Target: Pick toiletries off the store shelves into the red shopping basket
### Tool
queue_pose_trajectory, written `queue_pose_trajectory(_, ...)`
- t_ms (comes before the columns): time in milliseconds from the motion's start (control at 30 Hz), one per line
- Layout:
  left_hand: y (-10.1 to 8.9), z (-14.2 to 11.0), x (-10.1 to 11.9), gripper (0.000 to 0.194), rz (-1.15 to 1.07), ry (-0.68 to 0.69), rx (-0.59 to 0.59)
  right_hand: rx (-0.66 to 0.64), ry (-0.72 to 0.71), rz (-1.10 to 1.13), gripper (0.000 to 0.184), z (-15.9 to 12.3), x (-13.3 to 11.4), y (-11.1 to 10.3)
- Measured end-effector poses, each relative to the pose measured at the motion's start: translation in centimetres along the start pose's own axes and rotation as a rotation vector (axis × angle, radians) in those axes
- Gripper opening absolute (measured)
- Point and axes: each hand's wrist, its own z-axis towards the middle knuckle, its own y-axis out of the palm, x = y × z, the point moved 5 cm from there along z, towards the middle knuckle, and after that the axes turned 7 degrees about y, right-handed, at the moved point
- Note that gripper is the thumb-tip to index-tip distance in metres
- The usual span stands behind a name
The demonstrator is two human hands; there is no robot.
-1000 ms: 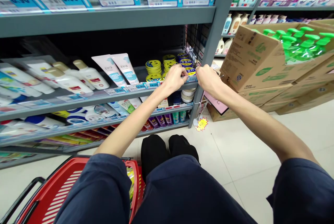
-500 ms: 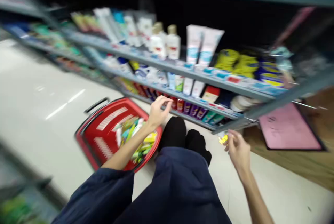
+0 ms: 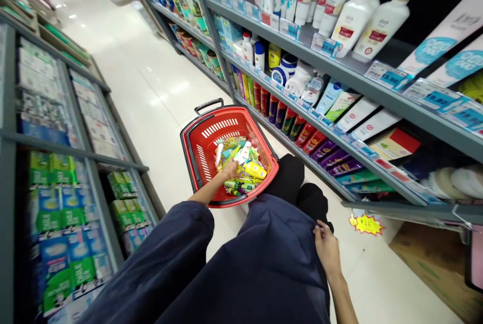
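From up here I see my left hand [image 3: 229, 169] down inside the red basket [image 3: 196, 155] on the floor, its grip curled among the small packets [image 3: 243, 165]; whether it has pinched one I cannot tell, since the fingers are buried in the pile. My right hand [image 3: 326, 247] rests on my dark trouser leg [image 3: 271, 263], fingers loosely bent and holding nothing. The basket sits just beside my knees, near the lower shelf [image 3: 339, 183] of tubes. I judge the work is mid-way: the basket carries a good heap, so plenty of items remain to handle.
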Motion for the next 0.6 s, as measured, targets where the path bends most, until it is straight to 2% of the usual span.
queue_pose_trajectory(100, 0.1, 0.2, 0.0, 0.071, 0.024, -0.07, 0.006, 0.003, 0.003, -0.03, 0.065, 0.4, 0.5, -0.1)
queue_pose_trajectory(200, -1.2, -0.5, -0.1, 0.069, 0.033, -0.092, 0.03, 0.028, 0.005, -0.06, 0.062, 0.2, 0.4, 0.1)
queue_pose_trajectory(300, -4.4, -2.2, 0.4, 0.07, 0.038, -0.048, 0.091, 0.072, -0.012, 0.027, 0.058, -0.3, -1.8, -0.4)
queue_pose_trajectory(367, -7.7, -3.6, 2.4, 0.072, 0.015, 0.032, 0.166, 0.063, -0.035, 0.2, 0.06, -0.9, -5.1, -1.5)
queue_pose_trajectory(433, -11.5, -5.0, 7.0, 0.069, -0.077, 0.207, 0.297, 0.002, -0.099, 0.409, 0.064, -1.7, -10.2, -3.4)
queue_pose_trajectory(467, -13.4, -5.8, 10.4, 0.066, -0.152, 0.351, 0.363, -0.029, -0.151, 0.508, 0.063, -2.1, -13.2, -4.8)
queue_pose_trajectory(533, -16.6, -7.6, 18.6, 0.065, -0.251, 0.637, 0.47, -0.048, -0.294, 0.679, 0.057, -2.8, -19.3, -8.8)
queue_pose_trajectory(600, -18.5, -9.6, 27.5, 0.069, -0.291, 0.901, 0.539, 0.007, -0.425, 0.797, 0.054, -3.3, -24.3, -13.5)
